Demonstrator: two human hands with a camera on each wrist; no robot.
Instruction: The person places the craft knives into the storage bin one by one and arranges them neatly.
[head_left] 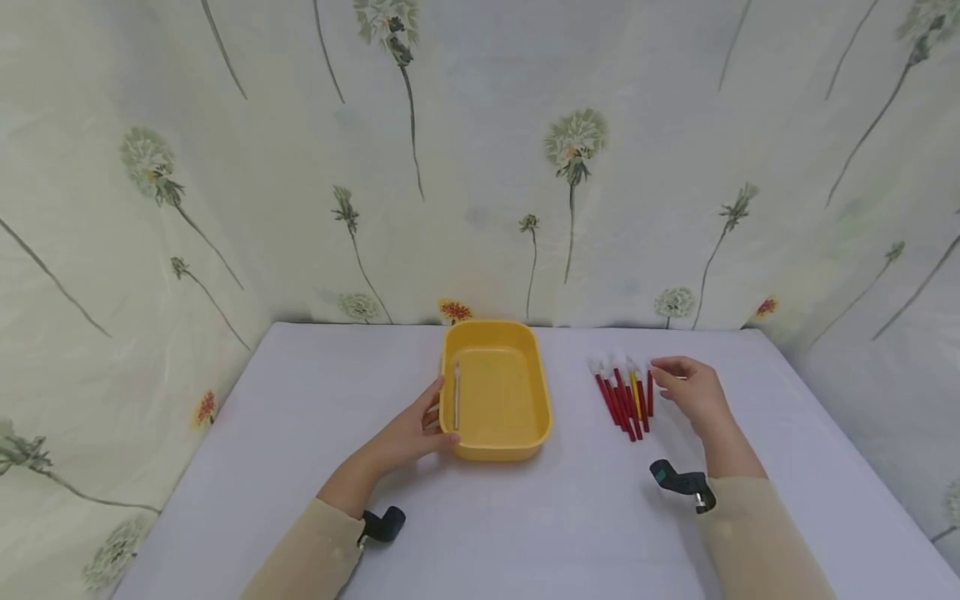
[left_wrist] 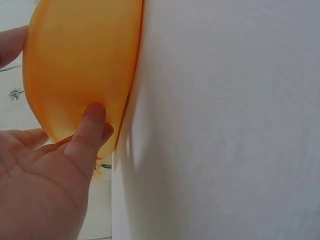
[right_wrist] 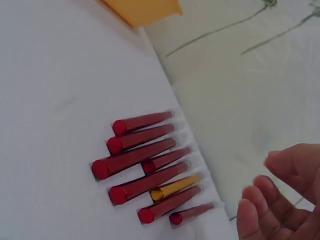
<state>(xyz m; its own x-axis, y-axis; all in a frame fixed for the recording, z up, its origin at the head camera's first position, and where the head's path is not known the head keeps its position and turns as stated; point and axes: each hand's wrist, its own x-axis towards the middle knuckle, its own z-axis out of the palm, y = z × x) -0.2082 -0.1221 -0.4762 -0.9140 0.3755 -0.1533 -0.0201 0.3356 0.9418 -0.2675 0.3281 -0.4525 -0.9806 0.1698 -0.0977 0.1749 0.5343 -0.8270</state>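
Observation:
My left hand (head_left: 407, 435) grips the yellow tray (head_left: 504, 392) at its near left corner, thumb toward the front and fingers along the left wall. In the left wrist view, fingertips press the tray's outer side (left_wrist: 82, 60). Inside the tray, along its left wall, lies a slim pale stick (head_left: 457, 398). To the right of the tray is a group of red rods (right_wrist: 134, 154) with clear ends, and one yellow rod (right_wrist: 176, 188) among them. Beside the far end of the rightmost rod, my right hand (head_left: 692, 390) hovers with nothing between its spread thumb and fingers.
A white tabletop (head_left: 525, 525) carries everything. Behind and at both sides hangs a cloth (head_left: 480, 167) printed with dandelions, meeting the table's far edge. Dark wrist cameras (head_left: 678, 479) stick out from both cuffs.

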